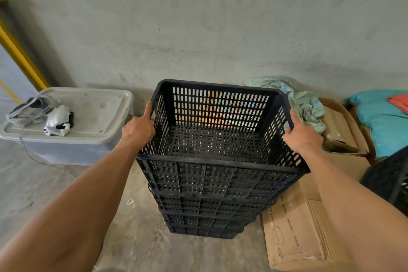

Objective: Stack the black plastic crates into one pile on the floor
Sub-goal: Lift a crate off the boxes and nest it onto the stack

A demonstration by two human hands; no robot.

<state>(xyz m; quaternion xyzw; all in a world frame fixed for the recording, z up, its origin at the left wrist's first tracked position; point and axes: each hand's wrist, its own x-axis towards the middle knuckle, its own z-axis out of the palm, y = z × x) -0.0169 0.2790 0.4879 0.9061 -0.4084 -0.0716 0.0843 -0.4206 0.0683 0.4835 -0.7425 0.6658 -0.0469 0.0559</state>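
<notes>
**Top crate held on pile; lower crates partly hidden**

The lower crates (pixel 212 216) show only their near walls. Another black crate (pixel 393 185) is cut off at the right edge. The top crate (pixel 218 139) sits on the pile on the floor and holds nothing. Left hand (pixel 138 129) and right hand (pixel 303 136) each grasp its side rims. A lidded plastic tub (pixel 88 130) stands left, cardboard boxes (pixel 295 236) right.

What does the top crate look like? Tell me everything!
The top crate is black, looks plastic, with slotted walls and a floor full of holes. It is empty, open side up, topmost on the pile of black crates. The left hand grips its left rim and the right hand grips its right rim.
</notes>
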